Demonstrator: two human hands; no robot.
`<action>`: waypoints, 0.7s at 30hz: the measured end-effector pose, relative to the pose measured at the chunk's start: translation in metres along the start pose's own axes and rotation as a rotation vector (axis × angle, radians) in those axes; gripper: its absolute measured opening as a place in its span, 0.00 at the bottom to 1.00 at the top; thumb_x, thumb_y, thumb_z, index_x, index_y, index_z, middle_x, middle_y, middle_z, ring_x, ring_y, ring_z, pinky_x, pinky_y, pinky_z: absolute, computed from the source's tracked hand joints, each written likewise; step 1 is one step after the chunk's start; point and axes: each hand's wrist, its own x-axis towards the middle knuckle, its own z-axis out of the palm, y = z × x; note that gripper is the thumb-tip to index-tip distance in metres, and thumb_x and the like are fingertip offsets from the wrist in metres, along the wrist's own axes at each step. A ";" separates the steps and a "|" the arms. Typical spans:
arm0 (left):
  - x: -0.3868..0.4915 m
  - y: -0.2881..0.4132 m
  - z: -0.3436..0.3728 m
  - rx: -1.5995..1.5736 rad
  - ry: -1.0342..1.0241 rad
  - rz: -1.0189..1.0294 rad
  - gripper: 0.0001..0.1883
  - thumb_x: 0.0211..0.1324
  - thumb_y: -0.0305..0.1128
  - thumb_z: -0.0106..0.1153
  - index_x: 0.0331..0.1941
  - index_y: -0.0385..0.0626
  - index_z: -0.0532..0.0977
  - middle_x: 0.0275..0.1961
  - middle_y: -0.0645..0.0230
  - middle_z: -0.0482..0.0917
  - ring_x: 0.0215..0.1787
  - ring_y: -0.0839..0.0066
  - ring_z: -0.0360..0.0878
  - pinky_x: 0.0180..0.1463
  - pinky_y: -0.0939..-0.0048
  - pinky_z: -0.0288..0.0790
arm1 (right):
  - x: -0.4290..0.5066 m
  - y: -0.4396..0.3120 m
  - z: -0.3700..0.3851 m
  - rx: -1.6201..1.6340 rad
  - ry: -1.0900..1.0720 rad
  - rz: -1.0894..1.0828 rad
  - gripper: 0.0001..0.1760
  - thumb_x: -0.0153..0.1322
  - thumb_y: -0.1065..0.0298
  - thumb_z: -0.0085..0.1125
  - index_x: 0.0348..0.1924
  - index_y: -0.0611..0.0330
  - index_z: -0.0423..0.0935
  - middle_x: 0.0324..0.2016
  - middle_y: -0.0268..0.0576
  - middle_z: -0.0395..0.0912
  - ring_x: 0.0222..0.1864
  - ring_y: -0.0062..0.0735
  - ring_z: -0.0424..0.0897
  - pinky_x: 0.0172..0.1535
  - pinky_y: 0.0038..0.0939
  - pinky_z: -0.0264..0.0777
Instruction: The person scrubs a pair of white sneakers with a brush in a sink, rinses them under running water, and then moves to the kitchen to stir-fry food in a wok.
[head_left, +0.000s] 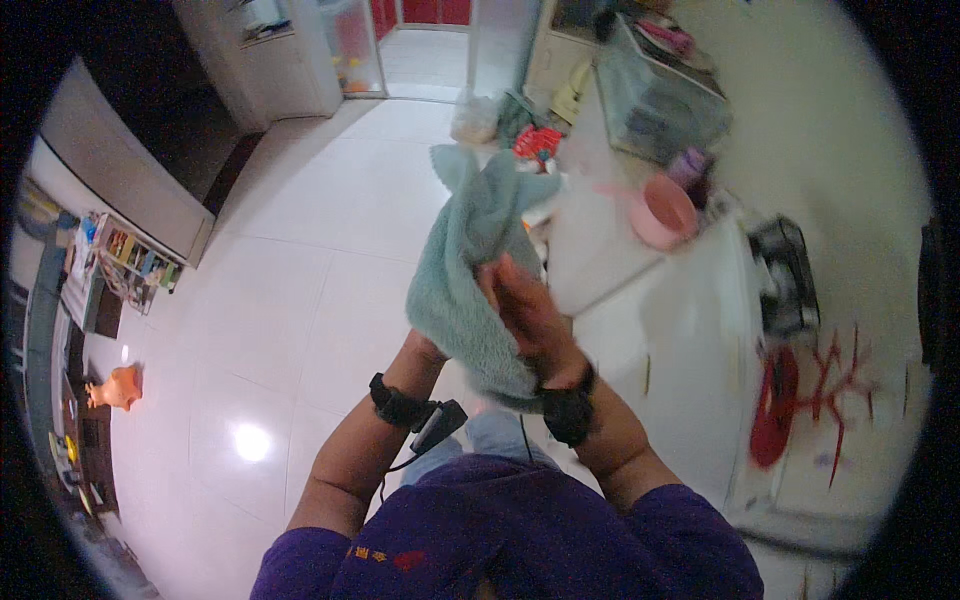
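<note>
A pale green terry towel (465, 247) is held up in front of my body, bunched and folded, its far corners sticking out away from me. My left hand (427, 346) is under the towel's near left side and bears it; cloth covers its fingers. On the towel's right side, my right hand (529, 307) presses into the folds with thumb and fingers bent, blurred by motion. A black strap (394, 401) with a small box circles my left wrist, and another black band (568, 412) is on the right.
To the right, a white cabinet top (607, 255) carries a pink long-handled pot (664, 214) and a clear plastic bin (660, 97). Bags (476, 120) and a red packet (538, 142) lie beyond the towel. An orange animal figure (118, 388) stands on the tiled floor (262, 300) at left.
</note>
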 end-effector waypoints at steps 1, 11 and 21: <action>0.023 -0.003 -0.014 0.005 0.041 0.003 0.20 0.54 0.39 0.56 0.47 0.39 0.72 0.47 0.61 0.74 0.48 0.72 0.73 0.51 0.71 0.69 | 0.033 0.013 -0.013 0.114 -0.177 0.016 0.11 0.70 0.60 0.51 0.34 0.59 0.73 0.26 0.33 0.73 0.30 0.22 0.72 0.33 0.25 0.67; 0.288 -0.053 -0.207 0.045 0.292 -0.131 0.31 0.46 0.39 0.55 0.55 0.38 0.64 0.51 0.51 0.72 0.53 0.62 0.71 0.57 0.64 0.65 | 0.384 0.116 -0.075 0.151 -0.133 -0.125 0.18 0.73 0.60 0.44 0.50 0.63 0.67 0.44 0.39 0.73 0.45 0.28 0.74 0.48 0.28 0.71; 0.606 -0.003 -0.310 0.637 0.169 0.382 0.33 0.46 0.44 0.56 0.58 0.46 0.64 0.52 0.55 0.70 0.43 0.63 0.73 0.41 0.65 0.72 | 0.666 0.127 -0.146 0.715 -0.053 0.128 0.24 0.73 0.60 0.43 0.60 0.56 0.53 0.55 0.38 0.61 0.54 0.29 0.66 0.55 0.30 0.63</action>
